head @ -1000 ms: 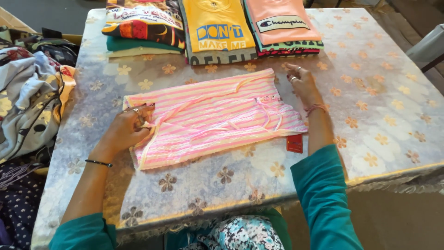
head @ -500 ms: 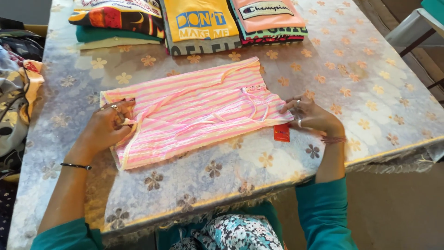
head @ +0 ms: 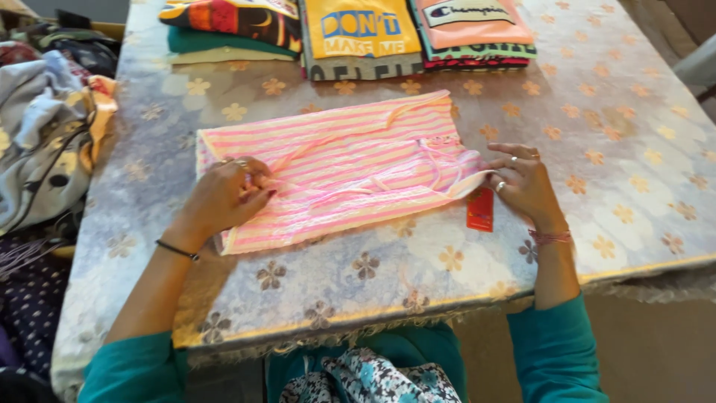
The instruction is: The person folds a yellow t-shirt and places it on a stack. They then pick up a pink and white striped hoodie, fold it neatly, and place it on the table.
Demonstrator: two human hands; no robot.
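1. Pinching the pink striped garment (head: 350, 168) at its left edge, the left hand (head: 224, 198) grips the fabric.
2. Right hand (head: 526, 183) grasps the garment's right end beside a red tag (head: 480, 210).
3. Garment lies flat mid-table (head: 373, 276), below folded shirts (head: 358, 33).

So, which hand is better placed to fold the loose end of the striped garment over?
Probably the right hand: its fingers pinch the free right edge of the pink striped garment, beside the red tag. The left hand presses the other end down.

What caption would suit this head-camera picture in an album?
Both hands, left hand and right hand, pinch a striped pink top flat on a flowered table.
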